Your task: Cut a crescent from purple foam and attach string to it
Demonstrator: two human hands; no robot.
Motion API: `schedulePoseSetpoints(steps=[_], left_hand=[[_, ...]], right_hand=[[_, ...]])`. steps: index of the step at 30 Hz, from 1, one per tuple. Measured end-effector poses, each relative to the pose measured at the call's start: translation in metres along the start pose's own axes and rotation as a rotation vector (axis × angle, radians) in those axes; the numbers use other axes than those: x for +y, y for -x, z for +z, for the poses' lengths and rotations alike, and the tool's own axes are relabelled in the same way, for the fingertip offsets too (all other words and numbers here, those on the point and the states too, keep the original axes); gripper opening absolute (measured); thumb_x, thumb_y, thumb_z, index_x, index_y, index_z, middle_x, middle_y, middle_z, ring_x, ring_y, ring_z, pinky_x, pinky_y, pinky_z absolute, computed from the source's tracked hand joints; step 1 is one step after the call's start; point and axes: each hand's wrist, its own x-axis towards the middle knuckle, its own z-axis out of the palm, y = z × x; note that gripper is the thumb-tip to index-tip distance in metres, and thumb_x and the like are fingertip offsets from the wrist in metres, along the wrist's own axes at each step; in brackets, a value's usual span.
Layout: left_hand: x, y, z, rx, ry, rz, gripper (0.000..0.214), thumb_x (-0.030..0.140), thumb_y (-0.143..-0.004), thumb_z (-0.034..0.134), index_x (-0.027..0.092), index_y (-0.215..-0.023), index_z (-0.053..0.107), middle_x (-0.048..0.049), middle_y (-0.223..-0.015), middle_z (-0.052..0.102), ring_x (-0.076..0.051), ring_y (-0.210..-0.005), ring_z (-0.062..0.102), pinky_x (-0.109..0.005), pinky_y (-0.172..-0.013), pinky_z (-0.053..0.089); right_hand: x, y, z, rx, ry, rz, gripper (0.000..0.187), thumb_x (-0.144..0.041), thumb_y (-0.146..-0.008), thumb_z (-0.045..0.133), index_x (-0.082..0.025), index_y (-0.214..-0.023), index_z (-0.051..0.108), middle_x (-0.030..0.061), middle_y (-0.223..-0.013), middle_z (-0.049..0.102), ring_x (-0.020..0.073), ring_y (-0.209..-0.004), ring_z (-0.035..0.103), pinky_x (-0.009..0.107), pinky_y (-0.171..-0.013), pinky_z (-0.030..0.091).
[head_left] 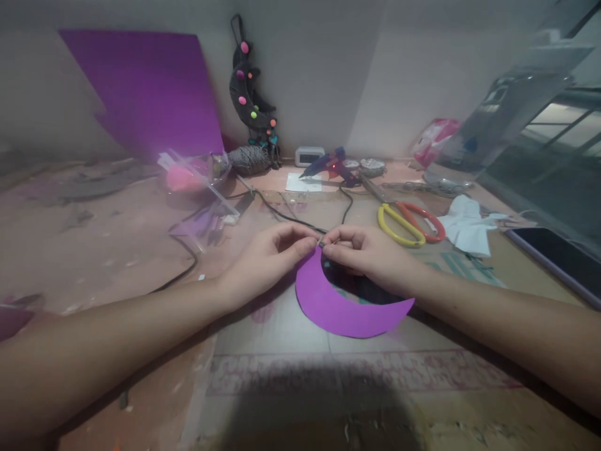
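A purple crescent cut-out [338,307] lies flat on the work surface in front of me. Both hands meet at its upper tip. My left hand [267,257] has its fingers pinched together at that tip. My right hand [370,254] is pinched too, fingertips facing the left hand's. Between the two pinches sits something very small and thin that I cannot make out. The right hand's palm covers part of the crescent's inner curve.
Yellow and red scissors [408,222] lie right of my hands, beside white paper scraps [467,225] and a phone [558,257]. A glue gun [328,164], its black cable [282,216], a twine ball [248,160], a purple sheet [150,94] and a black moon decoration [248,94] stand behind.
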Motion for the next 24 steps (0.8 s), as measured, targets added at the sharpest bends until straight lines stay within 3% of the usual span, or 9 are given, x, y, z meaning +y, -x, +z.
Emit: schedulePoseSetpoints(steps=[3,11,24], left_hand=[[0.0021,0.0001,-0.0003,-0.006,-0.023,0.013,0.023,0.039,-0.091,0.064,0.018,-0.1,0.07,-0.0025,-0.085,0.07,-0.013,-0.072,0.06,-0.025,-0.065,0.046],[0.0043,0.0011,-0.0001,-0.038,-0.004,-0.044,0.016,0.033,-0.09,0.064,0.017,-0.086,0.063,0.0026,-0.071,0.062,-0.008,-0.054,0.049,-0.021,-0.053,0.039],[0.0008,0.0032,0.0015,-0.045,0.151,-0.056,0.019,0.037,-0.091,0.065,0.018,-0.09,0.063,0.004,-0.066,0.057,-0.007,-0.053,0.046,-0.021,-0.052,0.037]], right_hand=[[-0.002,0.0019,0.0009,-0.011,0.031,0.016,0.03,-0.038,-0.071,0.08,-0.018,-0.082,0.06,-0.0084,-0.053,0.05,0.0066,-0.046,0.042,0.022,-0.043,0.024],[0.001,-0.0016,-0.0026,-0.012,0.0,-0.038,0.028,-0.036,-0.072,0.079,-0.017,-0.083,0.061,-0.0086,-0.057,0.052,0.0046,-0.046,0.039,0.021,-0.042,0.022],[0.0067,-0.0045,-0.0063,0.023,-0.015,-0.055,0.03,-0.042,-0.076,0.076,-0.017,-0.086,0.062,-0.0071,-0.057,0.051,0.0049,-0.045,0.037,0.02,-0.041,0.022]])
